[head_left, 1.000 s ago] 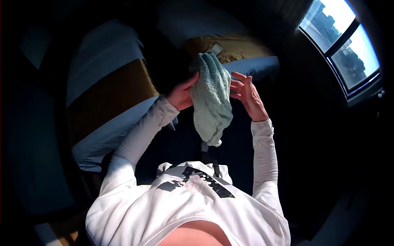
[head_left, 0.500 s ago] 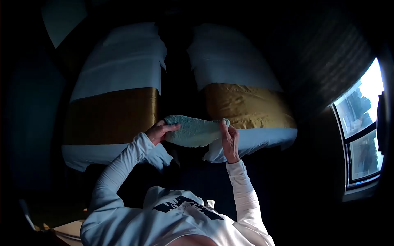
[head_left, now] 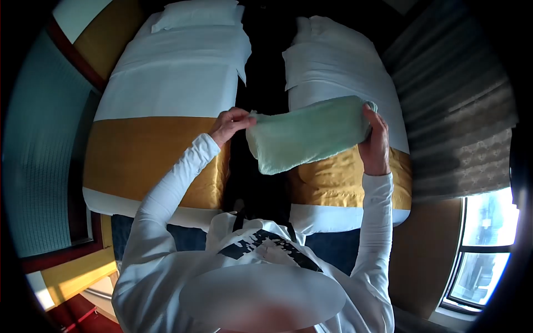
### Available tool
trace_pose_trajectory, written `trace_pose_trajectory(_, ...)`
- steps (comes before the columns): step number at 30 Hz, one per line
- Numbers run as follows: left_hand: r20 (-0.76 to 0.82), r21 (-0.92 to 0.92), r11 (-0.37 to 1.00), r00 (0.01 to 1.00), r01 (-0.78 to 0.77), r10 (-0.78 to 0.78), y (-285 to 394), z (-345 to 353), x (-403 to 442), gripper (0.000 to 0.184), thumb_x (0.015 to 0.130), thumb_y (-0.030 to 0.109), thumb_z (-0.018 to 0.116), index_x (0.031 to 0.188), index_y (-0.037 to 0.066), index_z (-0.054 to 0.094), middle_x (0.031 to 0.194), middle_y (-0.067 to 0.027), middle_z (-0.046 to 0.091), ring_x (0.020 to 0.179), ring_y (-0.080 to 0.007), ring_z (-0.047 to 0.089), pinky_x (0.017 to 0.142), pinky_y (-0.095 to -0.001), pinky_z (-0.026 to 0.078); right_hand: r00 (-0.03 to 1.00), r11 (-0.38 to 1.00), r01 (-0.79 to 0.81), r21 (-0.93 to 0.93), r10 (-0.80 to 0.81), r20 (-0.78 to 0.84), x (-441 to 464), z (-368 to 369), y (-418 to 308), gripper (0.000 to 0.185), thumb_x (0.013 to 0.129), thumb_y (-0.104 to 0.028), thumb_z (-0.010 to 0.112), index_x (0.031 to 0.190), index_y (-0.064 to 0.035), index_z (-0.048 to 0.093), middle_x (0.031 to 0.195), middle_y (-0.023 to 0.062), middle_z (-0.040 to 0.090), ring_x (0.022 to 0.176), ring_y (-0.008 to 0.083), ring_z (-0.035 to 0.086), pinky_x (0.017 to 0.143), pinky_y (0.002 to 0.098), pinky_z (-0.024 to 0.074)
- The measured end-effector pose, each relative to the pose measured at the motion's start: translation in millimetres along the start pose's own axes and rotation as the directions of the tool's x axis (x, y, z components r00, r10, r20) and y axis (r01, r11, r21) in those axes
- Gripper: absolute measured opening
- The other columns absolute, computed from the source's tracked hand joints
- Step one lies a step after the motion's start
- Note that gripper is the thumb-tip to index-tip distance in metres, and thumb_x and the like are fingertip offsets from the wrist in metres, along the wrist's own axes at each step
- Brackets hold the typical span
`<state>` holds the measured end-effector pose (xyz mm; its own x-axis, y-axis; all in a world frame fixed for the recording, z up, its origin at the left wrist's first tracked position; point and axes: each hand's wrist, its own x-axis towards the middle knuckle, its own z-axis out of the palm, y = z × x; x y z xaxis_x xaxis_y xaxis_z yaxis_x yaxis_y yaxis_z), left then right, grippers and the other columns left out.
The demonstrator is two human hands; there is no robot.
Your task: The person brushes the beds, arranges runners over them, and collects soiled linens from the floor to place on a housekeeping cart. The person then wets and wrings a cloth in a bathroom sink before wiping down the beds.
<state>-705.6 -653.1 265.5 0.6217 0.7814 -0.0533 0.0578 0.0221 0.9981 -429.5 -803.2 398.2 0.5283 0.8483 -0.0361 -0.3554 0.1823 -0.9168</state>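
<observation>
A pale green towel (head_left: 308,136) is stretched between my two hands, in the air above the gap between two beds. My left hand (head_left: 230,125) pinches its left upper corner, fingers closed. At the towel's right end my right hand (head_left: 376,141) grips the edge, the thumb on the near side and the other fingers partly hidden. The cloth hangs fairly flat, with its lower left corner drooping.
On the left stands a bed with white sheets (head_left: 166,83), a gold runner (head_left: 155,158) and a pillow (head_left: 197,14). Another bed (head_left: 344,69) is at the right, its gold runner (head_left: 327,180) wrinkled. Curtains (head_left: 455,111) hang beside a window (head_left: 486,244) at the far right.
The towel, first bunched and hanging, then held as a narrow strip, is now spread wider. Both hands have moved apart and gone up in the view. The view has turned and become brighter.
</observation>
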Motion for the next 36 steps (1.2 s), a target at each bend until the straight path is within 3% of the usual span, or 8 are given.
trace_pose_trajectory(4,-0.127,-0.265,0.959,0.99,-0.099,0.067,35.4,-0.9,59.8,0.032,0.082,0.035,0.059,0.088,0.006,0.048,0.075,-0.003,0.052,0.073,-0.0127,0.055,0.07,-0.0296,0.05,0.996,0.99,-0.025,-0.137,0.036,0.077,73.6,-11.4,-10.6,0.017,0.082,-0.014,0.058,0.088,0.0023,0.058,0.079,0.0045,0.058,0.071,0.0118,0.056,0.062,0.0247,0.0452)
trace_pose_trajectory(10,-0.277,0.06,0.992,0.953,-0.114,0.126,81.3,-18.4,185.0,0.037,0.081,0.04,0.058,0.092,0.006,0.05,0.079,-0.0022,0.052,0.068,-0.011,0.054,0.055,-0.0242,0.048,0.968,0.951,-0.135,-0.279,0.187,0.168,218.8,-35.0,-31.0,0.022,0.082,-0.018,0.058,0.09,0.0027,0.058,0.079,0.007,0.059,0.07,0.015,0.058,0.058,0.0284,0.0474)
trace_pose_trajectory(14,-0.228,-0.059,0.997,0.973,-0.044,0.029,125.8,-29.8,259.4,0.032,0.079,0.036,0.061,0.095,0.008,0.054,0.082,0.0002,0.056,0.069,-0.0093,0.055,0.056,-0.0239,0.046,0.949,0.949,-0.195,-0.246,0.246,0.197,305.6,-43.2,-68.4,0.026,0.083,-0.017,0.055,0.102,0.0014,0.054,0.096,0.0096,0.057,0.088,0.018,0.055,0.072,0.033,0.047)
trace_pose_trajectory(18,-0.115,-0.363,0.928,0.992,-0.085,0.046,162.3,-46.4,324.5,0.037,0.08,0.035,0.06,0.108,0.012,0.051,0.09,0.0011,0.055,0.073,-0.0106,0.055,0.064,-0.0284,0.047,0.905,0.956,-0.075,-0.284,0.184,0.383,395.9,-26.1,-93.8,0.03,0.085,-0.022,0.053,0.106,-0.001,0.053,0.095,0.0086,0.057,0.086,0.0163,0.055,0.073,0.0312,0.0471)
trace_pose_trajectory(20,0.111,-0.067,0.951,0.95,0.301,-0.292,133.0,-63.3,353.4,0.041,0.082,0.033,0.059,0.116,0.015,0.048,0.093,0.0014,0.054,0.081,-0.0111,0.055,0.067,-0.0321,0.048,0.918,0.86,-0.085,-0.504,0.264,0.295,424.5,-16.3,-64.0,0.028,0.084,-0.022,0.054,0.104,-0.0021,0.056,0.089,0.0075,0.057,0.077,0.0141,0.055,0.067,0.0301,0.0474)
trace_pose_trajectory(24,-0.149,-0.077,0.975,0.965,0.208,-0.218,130.9,-89.7,387.0,0.036,0.082,0.03,0.06,0.11,0.011,0.051,0.091,-0.0006,0.055,0.077,-0.0123,0.058,0.071,-0.0319,0.049,0.937,0.614,0.017,-0.789,0.265,0.227,510.0,-12.0,-20.1,0.039,0.082,-0.027,0.057,0.114,-0.0062,0.051,0.078,0.0023,0.055,0.063,0.0067,0.048,0.051,0.0207,0.0385)
trace_pose_trajectory(33,-0.374,0.091,0.939,0.886,0.331,-0.276,134.2,-193.4,453.4,0.035,0.083,0.032,0.058,0.109,0.009,0.051,0.095,-0.0016,0.057,0.08,-0.0133,0.06,0.073,-0.03,0.05,0.788,0.588,0.164,-0.792,0.405,0.464,643.0,98.0,32.3,0.038,0.084,-0.028,0.052,0.117,-0.0111,0.048,0.084,0.0042,0.054,0.073,0.0119,0.048,0.06,0.0252,0.0406)
trace_pose_trajectory(36,-0.337,0.038,0.894,0.848,0.446,-0.408,124.6,-254.1,468.9,0.036,0.082,0.033,0.059,0.108,0.009,0.052,0.093,-0.0015,0.056,0.078,-0.0133,0.06,0.072,-0.0299,0.05,0.654,0.291,0.46,-0.839,0.529,0.542,662.3,174.8,48.5,0.028,0.085,-0.03,0.053,0.102,-0.0088,0.06,0.085,0.0027,0.057,0.073,0.0108,0.049,0.061,0.0244,0.0408)
